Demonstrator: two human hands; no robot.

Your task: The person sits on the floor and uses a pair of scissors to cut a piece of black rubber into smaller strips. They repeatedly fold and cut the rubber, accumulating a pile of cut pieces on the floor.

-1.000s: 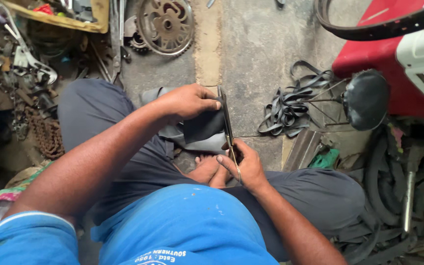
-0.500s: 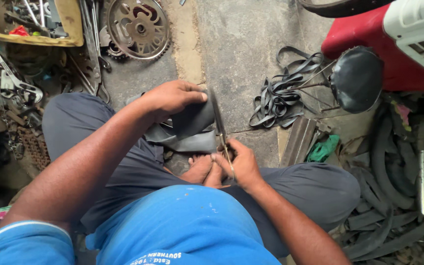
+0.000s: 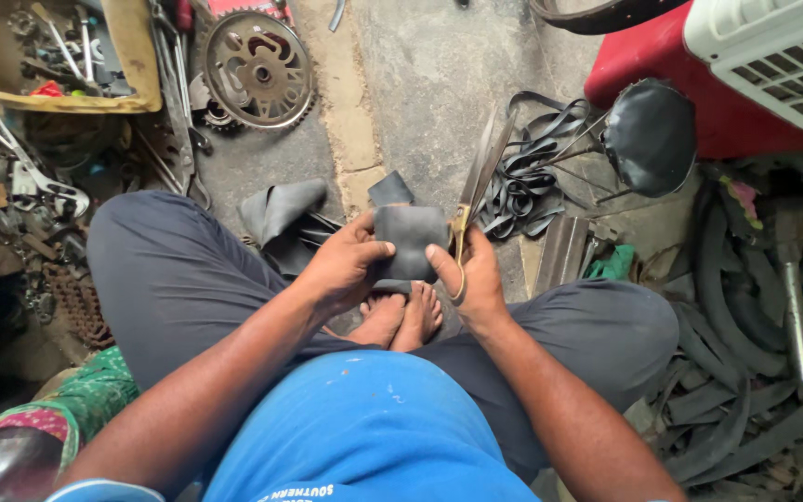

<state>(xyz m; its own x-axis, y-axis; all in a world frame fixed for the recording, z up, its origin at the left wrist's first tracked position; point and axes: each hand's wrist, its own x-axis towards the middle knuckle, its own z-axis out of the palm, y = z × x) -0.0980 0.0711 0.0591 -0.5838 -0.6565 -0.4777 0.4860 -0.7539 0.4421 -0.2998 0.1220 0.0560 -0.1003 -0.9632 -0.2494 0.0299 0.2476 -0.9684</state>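
A dark piece of rubber inner tube (image 3: 409, 240) is held up above the bare feet (image 3: 403, 316), between the two knees of a person seated cross-legged on the concrete floor (image 3: 429, 84). Its left edge is pinched by the left hand (image 3: 344, 263), thumb laid across the front and fingers curled behind. Its right edge is pressed by the thumb of the right hand (image 3: 476, 279) — the same hand is closed around the handles of a pair of scissors (image 3: 476, 181), whose long blades are pointed up and away from the rubber piece, shut or nearly shut.

Just behind the rubber piece, on its left, more folded tube rubber (image 3: 281, 212) is lying on the floor. Beyond it and to the right, a tangle of black rubber strips (image 3: 532, 177) is seen, with a round black pan on a wire stand (image 3: 650, 138) further right and a red and white casing (image 3: 745, 65) past that. Far up and left of the rubber piece, a toothed chainwheel (image 3: 257, 67) is lying flat beside a yellow tray of tools (image 3: 141, 65). To the far right — worn tyres and tubes (image 3: 727, 307) are heaped.
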